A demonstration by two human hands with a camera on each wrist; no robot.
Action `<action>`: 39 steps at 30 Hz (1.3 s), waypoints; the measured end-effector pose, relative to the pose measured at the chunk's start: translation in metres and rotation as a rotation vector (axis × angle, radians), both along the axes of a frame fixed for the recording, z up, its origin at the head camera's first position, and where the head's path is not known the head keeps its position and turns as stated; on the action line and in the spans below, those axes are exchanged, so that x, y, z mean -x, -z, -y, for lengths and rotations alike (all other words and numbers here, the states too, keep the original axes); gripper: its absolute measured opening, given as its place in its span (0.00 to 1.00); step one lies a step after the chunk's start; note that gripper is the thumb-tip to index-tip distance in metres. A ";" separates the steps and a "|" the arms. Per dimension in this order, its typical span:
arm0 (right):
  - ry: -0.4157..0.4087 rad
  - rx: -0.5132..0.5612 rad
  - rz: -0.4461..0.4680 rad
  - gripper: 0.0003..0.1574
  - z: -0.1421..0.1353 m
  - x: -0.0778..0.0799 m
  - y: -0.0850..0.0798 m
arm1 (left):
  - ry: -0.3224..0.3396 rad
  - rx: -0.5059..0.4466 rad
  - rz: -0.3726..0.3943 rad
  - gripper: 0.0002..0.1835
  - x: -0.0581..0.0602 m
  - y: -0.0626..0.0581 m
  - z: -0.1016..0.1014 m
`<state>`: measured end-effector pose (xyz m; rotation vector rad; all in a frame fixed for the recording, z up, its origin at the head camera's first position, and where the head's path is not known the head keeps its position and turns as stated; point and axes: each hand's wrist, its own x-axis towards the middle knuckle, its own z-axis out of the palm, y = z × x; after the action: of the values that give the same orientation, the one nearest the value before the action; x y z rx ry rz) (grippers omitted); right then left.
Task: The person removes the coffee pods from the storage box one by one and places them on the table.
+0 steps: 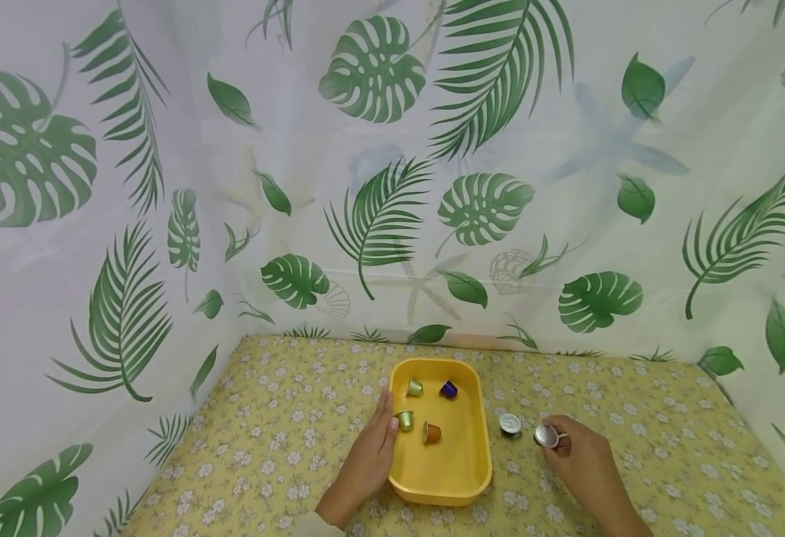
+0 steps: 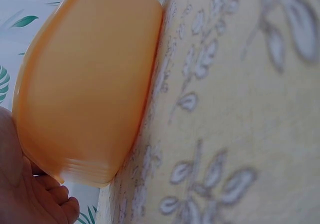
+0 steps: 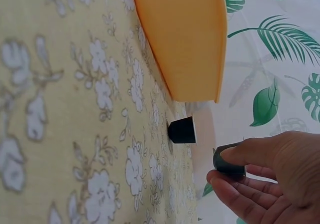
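My left hand [image 1: 368, 453] holds the left wall of a yellow plastic tray [image 1: 456, 477], thumb at the rim and fingers along the outside. Inside the tray lie two light green coffee capsules [image 1: 405, 421], a purple capsule [image 1: 449, 389] and an orange-brown capsule [image 1: 432, 432]. To the right of the tray, my right hand [image 1: 586, 464] pinches a black coffee capsule [image 3: 230, 160] between thumb and fingers, its silver lid showing in the head view. Another black capsule [image 3: 182, 130] stands lid up on the cloth between that hand and the tray.
A yellow floral cloth [image 1: 265, 447] covers the table under everything. White sheeting with green leaf prints [image 1: 392, 224] hangs behind the table and at both sides.
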<state>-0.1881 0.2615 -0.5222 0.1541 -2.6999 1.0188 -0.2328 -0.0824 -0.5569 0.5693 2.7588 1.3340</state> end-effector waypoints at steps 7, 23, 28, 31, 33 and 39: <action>-0.007 -0.017 0.015 0.22 -0.004 0.011 0.004 | -0.009 0.001 -0.001 0.37 0.000 -0.001 0.000; -0.024 -0.087 0.112 0.18 -0.011 0.035 0.019 | -0.013 -0.005 0.016 0.31 -0.001 0.001 0.000; -0.029 -0.098 0.129 0.21 -0.010 0.038 0.022 | -0.010 -0.003 0.008 0.31 -0.001 -0.001 0.000; -0.026 -0.100 0.121 0.21 -0.010 0.040 0.024 | -0.013 -0.002 0.004 0.31 0.000 -0.002 0.001; -0.029 -0.101 0.112 0.20 -0.009 0.040 0.025 | -0.018 0.001 0.002 0.31 0.000 -0.002 0.000; -0.027 -0.110 0.108 0.20 -0.008 0.042 0.026 | -0.022 -0.004 0.004 0.31 0.000 0.000 0.000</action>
<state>-0.2303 0.2691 -0.5485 0.1604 -2.8607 0.9112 -0.2327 -0.0824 -0.5565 0.5382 2.7679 1.3433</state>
